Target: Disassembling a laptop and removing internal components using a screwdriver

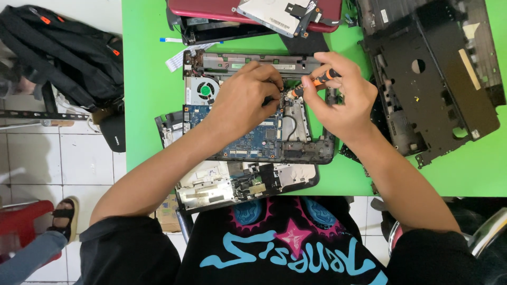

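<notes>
An opened laptop base (pixel 253 142) with a blue circuit board and a round cooling fan (pixel 203 91) lies on the green table (pixel 148 89). My right hand (pixel 343 97) grips an orange and black screwdriver (pixel 312 83), its tip pointing down-left into the middle of the laptop. My left hand (pixel 248 97) rests on the board right beside the tip, fingers curled at a small part that I cannot make out.
A black laptop bottom shell (pixel 438 79) lies at the right. A red laptop lid (pixel 222 8) with loose parts sits at the top. Another panel (pixel 227 184) hangs over the near edge. A black backpack (pixel 58 47) and someone's sandalled foot (pixel 64 214) are on the tiled floor, left.
</notes>
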